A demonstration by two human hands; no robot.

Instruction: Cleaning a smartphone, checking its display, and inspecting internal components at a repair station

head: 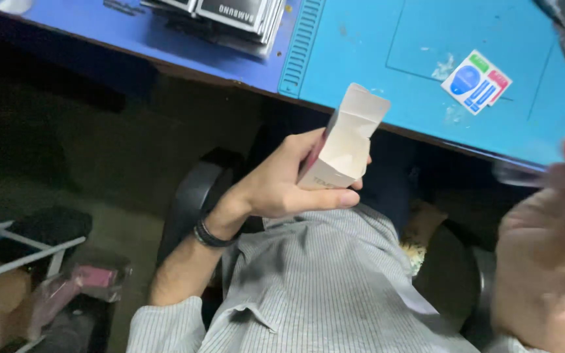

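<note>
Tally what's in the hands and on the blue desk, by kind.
Open white carton, in left hand: 1
Clear plastic piece, blurred, at right hand: 1
Colourful sticker card on mat: 1
Stack of dark packets: 1
Total: 4

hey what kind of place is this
Probably a small repair or packing workbench: a blue silicone work mat, a stack of flat dark packages, and a small white cardboard box held open.
</note>
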